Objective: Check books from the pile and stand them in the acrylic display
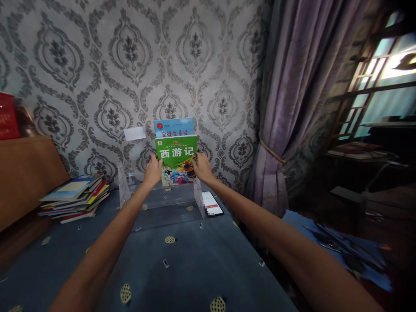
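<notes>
My left hand grips the left edge of a green book with white Chinese characters and a colourful picture on its cover. On its right edge, my right hand is closed too. The green book stands upright, facing me. Behind it rises a blue book with red characters; only its top part shows. Both are at a clear plastic rack on the table, whose side panels stand left and right of my hands. Whether the green book's lower edge touches the rack, I cannot tell.
A phone with a lit screen lies right of the rack. Several books are piled in a stack at the left, beside a wooden cabinet. The dark patterned tablecloth ends at the right. A purple curtain hangs there.
</notes>
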Tool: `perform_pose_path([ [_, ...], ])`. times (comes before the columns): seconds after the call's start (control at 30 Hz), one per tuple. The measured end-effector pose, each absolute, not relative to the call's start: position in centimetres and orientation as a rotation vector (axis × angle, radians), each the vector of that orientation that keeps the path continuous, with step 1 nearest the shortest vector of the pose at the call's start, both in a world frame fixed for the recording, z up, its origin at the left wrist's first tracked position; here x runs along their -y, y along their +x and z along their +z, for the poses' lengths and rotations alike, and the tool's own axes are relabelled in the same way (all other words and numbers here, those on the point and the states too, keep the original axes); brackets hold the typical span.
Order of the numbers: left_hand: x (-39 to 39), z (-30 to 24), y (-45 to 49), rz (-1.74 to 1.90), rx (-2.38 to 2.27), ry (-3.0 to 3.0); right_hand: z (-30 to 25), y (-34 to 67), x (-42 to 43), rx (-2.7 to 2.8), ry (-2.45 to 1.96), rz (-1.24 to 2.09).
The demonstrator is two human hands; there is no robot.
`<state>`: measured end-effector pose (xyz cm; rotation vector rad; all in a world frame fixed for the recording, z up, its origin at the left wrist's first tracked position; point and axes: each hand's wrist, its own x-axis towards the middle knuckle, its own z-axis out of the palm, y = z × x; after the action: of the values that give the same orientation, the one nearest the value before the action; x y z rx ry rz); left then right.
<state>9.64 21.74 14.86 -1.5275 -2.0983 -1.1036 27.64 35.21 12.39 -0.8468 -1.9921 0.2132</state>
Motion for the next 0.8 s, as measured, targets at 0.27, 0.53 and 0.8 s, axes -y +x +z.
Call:
perform_pose_path([
  [0.27,-21.4,15.3,9.9,-0.949,2.222,-1.459,12.7,26.9,-36.9,1.992,-0.853,0.266],
  [0.53,-21.7,15.9,9.9,-0.840,2.256,-1.398,12.8,26.7,-37.8,1.955,-0.844,0.309],
  [0.8,-21.8,15.8,9.6,-0.807,2.224,-1.397,13.1,26.6,-37.8,1.933,-0.898,0.335],
])
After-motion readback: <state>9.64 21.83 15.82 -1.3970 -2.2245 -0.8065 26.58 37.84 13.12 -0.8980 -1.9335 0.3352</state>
